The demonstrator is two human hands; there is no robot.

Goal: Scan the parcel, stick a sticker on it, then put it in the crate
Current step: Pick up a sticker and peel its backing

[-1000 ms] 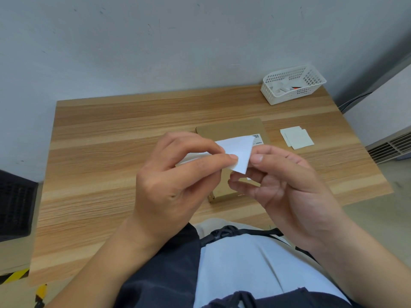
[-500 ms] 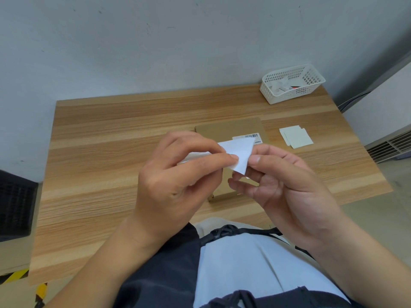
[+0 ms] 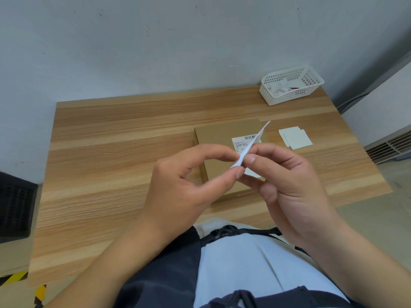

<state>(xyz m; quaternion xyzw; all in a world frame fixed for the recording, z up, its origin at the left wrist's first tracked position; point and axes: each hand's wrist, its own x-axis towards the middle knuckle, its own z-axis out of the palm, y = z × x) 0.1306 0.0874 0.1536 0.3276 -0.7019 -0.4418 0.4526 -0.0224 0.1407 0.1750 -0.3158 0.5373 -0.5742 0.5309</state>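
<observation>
Beyond the parcel (image 3: 219, 138), a basket (image 3: 289, 97) holds white items (image 3: 278, 90).

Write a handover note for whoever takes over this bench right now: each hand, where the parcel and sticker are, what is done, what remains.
Left hand: thumb and forefinger pinch the sticker near its lower end.
Right hand: pinches the same sticker.
The sticker is held edge-on above the parcel, which lies flat on the table, barcode label up. Spare sheets lie to its right; a dark crate sits beside the table's left end.
Done: sticker in hand; scanning cannot be told.
Left: stick it on the parcel, put the parcel in the crate.
</observation>
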